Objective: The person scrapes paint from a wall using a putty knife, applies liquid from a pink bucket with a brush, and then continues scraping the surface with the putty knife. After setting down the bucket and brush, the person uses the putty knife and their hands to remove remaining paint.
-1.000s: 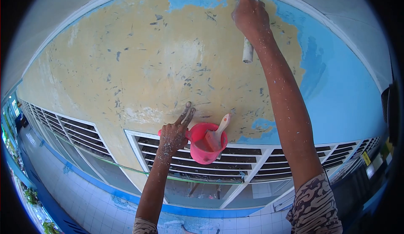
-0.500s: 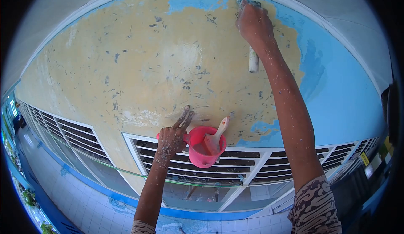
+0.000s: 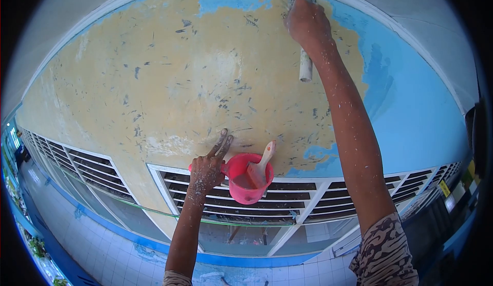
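My left hand (image 3: 207,172) is wrapped round the handle of a pink dipper (image 3: 245,194), two of its fingers stretched out against the wall. A brush (image 3: 267,154) with a pale handle leans inside the dipper, bristle end down. High on the wall, my right hand (image 3: 308,23) is closed on a scraper with a pale tubular handle (image 3: 305,67); its blade is mostly hidden behind the fingers. Around both hands the wall (image 3: 190,80) shows a bare tan surface with dark marks, bordered by blue paint (image 3: 421,106).
Louvred windows (image 3: 262,196) with white frames run below the tan wall. A green line (image 3: 154,210) crosses in front of them. Lower down lies a tiled floor (image 3: 110,240), with plants (image 3: 37,246) at the far left. A curved white edge (image 3: 354,1) bounds the wall above.
My right hand and the scraper have shifted slightly up and left. My left hand still holds the dipper, and the whole view has moved a little.
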Demonstrator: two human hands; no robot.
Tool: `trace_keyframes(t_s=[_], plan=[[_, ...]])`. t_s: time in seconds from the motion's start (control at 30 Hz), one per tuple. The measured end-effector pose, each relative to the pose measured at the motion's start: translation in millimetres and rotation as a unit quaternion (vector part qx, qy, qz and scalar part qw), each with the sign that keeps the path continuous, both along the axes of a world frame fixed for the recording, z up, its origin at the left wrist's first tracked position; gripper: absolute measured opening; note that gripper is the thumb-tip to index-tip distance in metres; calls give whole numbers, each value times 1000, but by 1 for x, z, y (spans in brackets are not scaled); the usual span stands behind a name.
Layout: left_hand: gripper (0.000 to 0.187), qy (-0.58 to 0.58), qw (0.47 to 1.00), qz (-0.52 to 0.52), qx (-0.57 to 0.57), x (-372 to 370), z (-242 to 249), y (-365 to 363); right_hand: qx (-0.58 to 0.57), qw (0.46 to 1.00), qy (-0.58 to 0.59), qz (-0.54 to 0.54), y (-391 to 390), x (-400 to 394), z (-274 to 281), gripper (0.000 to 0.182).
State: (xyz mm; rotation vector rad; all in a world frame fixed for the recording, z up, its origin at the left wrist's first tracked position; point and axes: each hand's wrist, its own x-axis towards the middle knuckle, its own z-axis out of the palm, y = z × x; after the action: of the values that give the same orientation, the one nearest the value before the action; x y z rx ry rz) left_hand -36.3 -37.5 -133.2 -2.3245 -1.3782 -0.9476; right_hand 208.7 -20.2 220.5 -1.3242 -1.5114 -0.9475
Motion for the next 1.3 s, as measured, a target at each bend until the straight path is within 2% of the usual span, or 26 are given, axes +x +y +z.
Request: trace_keyframes(t_s=[0.17,0.23,0.27,0.33,0.37,0.47,0.53,0.6,0.77,0.87,0.93,1.03,1.17,1.23,1.3], plan=[[69,1,1000,6,5,-1,-4,7,45,998,17,31,2,-4,5,29],[69,1,1000,12,6,0,0,6,-20,1000,13,3,-10,-10,27,29],[69,0,1000,8,0,3,-2,3,-25,1000,12,-1,-9,-7,20,29],[72,5,1000,15,-5,2,5,-1,58,997,-22,52,-2,-2,1,26],[76,17,1000,15,0,-2,-7,9,60,996,-25,54,-1,-3,-3,26],[76,27,999,30,-5,1,4,-1,8,1000,16,12,-2,-3,0,28],[77,29,999,24,-11,1,-1,3,35,998,-38,35,-2,0,16,31],[78,28,999,20,-14,1,0,4,23,999,-28,35,-3,-4,20,31],[85,30,999,22,26,0,-11,9,26,999,1,21,-2,-2,-5,29],[84,27,999,16,-3,2,3,0,72,996,-17,41,-2,-1,12,29],[83,20,1000,7,4,7,4,-4,3,999,0,35,-14,-3,22,27],[83,13,1000,9,-6,2,4,-3,-5,1000,-10,22,-11,3,-7,27],[79,6,1000,9,-10,3,1,-2,16,1000,8,13,-3,3,7,28],[77,8,1000,7,-9,2,3,2,-17,1000,17,17,-11,0,29,33],[75,-4,1000,8,-18,2,-1,1,-1,1000,4,8,-8,6,8,32]])
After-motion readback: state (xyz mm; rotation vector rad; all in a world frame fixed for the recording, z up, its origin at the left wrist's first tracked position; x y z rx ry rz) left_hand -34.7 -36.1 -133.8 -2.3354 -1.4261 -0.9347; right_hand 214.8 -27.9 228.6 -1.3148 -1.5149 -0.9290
